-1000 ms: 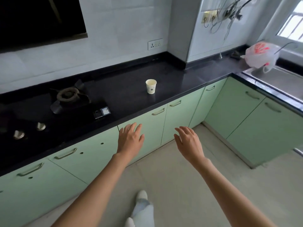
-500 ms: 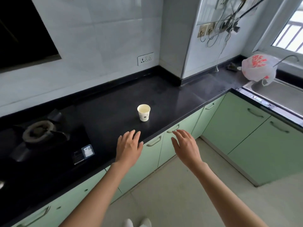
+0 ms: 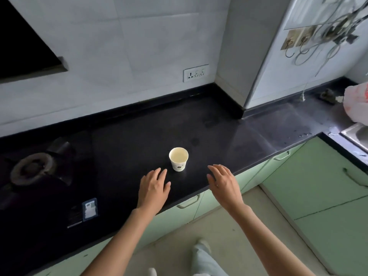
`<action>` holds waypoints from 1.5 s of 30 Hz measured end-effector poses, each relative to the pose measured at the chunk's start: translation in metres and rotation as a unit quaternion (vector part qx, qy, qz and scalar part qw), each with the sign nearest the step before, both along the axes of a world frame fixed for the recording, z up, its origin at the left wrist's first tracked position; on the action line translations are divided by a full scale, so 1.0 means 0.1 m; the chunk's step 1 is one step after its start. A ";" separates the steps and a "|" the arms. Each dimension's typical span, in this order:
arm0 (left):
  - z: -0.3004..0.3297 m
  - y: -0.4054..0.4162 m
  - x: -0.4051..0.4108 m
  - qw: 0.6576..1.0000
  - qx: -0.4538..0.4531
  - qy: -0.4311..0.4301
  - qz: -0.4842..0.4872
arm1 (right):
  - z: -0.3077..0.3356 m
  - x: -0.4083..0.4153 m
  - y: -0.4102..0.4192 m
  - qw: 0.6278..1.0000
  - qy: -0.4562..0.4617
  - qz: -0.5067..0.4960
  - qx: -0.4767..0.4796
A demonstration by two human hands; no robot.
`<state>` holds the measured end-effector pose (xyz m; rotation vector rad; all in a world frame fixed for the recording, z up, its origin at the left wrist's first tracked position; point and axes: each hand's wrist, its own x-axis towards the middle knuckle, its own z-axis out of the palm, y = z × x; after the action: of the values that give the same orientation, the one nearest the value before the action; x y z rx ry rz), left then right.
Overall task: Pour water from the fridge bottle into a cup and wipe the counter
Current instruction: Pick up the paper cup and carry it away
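Observation:
A small cream paper cup (image 3: 178,159) stands upright on the black counter (image 3: 219,134), near its front edge. My left hand (image 3: 154,188) hovers over the counter just in front and left of the cup, fingers spread, holding nothing. My right hand (image 3: 224,181) is out to the cup's right over the counter's front edge, fingers also straight and empty. Neither hand touches the cup. No bottle and no cloth are in view.
A gas hob with a burner (image 3: 31,169) fills the counter's left part. A wall socket (image 3: 196,73) sits behind the cup. At the far right are a white plastic bag (image 3: 357,105) and a steel sink (image 3: 356,132). Green cabinets (image 3: 310,182) line the floor.
The view has come closer to the counter. Both hands have moved forward from in front of the cabinets to either side of the cup.

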<state>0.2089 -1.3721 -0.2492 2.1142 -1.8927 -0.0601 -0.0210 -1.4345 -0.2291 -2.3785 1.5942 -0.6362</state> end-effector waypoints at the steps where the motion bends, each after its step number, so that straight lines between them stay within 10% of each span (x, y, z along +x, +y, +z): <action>1: -0.02 -0.08 -0.01 1.000 0.001 0.010 0.013 | 0.00 0.00 -0.14 1.000 -0.003 0.011 0.002; 12: -0.27 -0.45 -0.20 0.945 -0.002 0.276 0.175 | -0.25 0.19 -0.95 0.984 -0.019 0.156 0.084; 26: -0.49 -0.70 -0.20 0.900 -0.023 0.416 0.128 | -0.60 0.65 -1.00 0.939 -0.128 0.158 0.276; 37: -0.33 -0.65 0.00 0.739 0.077 0.651 0.152 | -0.56 0.75 -1.01 0.926 -0.179 0.104 0.315; 45: -0.17 -0.58 0.00 0.716 0.070 0.680 0.143 | -0.38 0.79 -1.01 0.920 -0.220 0.122 0.299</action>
<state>0.2094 -1.4299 -0.2664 1.4899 -0.6323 -1.3018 0.0579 -1.5356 -0.2667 -1.7781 1.0734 -0.4918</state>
